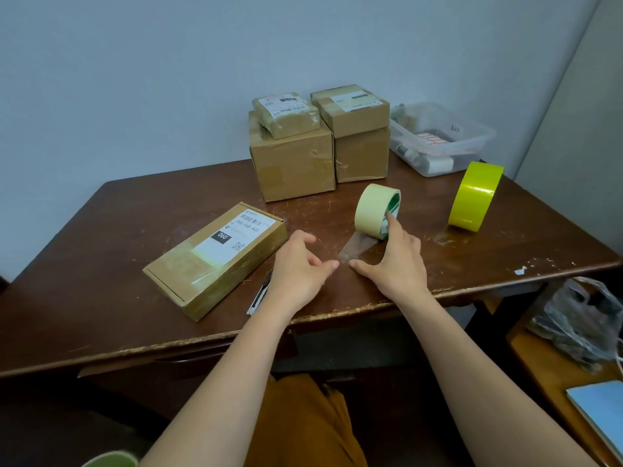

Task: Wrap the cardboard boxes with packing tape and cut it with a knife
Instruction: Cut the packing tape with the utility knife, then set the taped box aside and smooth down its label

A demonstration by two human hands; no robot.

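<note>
The right hand [397, 261] grips the pale tape roll [376, 210], which stands on edge on the bench [135, 325]: its forefinger hooks into the core, its thumb presses the pulled-out clear strip [354, 249]. The left hand [300, 267] has fingers [328, 264] loosely curled at the strip's free end; whether they pinch it cannot be told. The flat cardboard box [215, 261] lies just left of those fingers, with the knife [259, 294] between them.

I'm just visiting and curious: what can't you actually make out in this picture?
- Knife: head view, the left hand covers most of it.
- Flat box label text: too small to read.
- Clear bin contents: blurred behind plastic.
- Green object: cut off by the bottom edge.
</note>
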